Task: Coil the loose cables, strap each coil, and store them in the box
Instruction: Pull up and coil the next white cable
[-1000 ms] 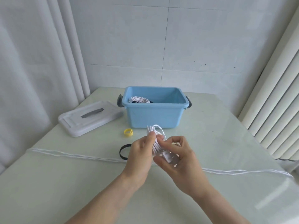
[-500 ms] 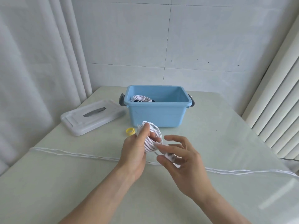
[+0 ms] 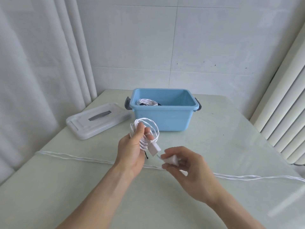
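My left hand [image 3: 132, 151] grips a white coiled cable [image 3: 155, 129] above the table, fingers through the loops; a white plug hangs from the coil. My right hand [image 3: 186, 164] pinches the cable's other white plug end [image 3: 170, 159] just right of the coil. A long loose white cable [image 3: 247, 176] lies straight across the table behind my hands. The open blue box [image 3: 162, 119] stands further back and holds a white coil [image 3: 146, 102] with something dark beside it. A black strap end [image 3: 146, 156] peeks out under my left hand.
The box's white lid [image 3: 97, 119] lies on the table left of the box. White curtains hang at the left, a white radiator stands at the right, a tiled wall is behind the table.
My left hand lifted the coil and turned it upright. My right hand drew back to the right with one plug end. The yellow ring and black strap loop became hidden behind my left hand.
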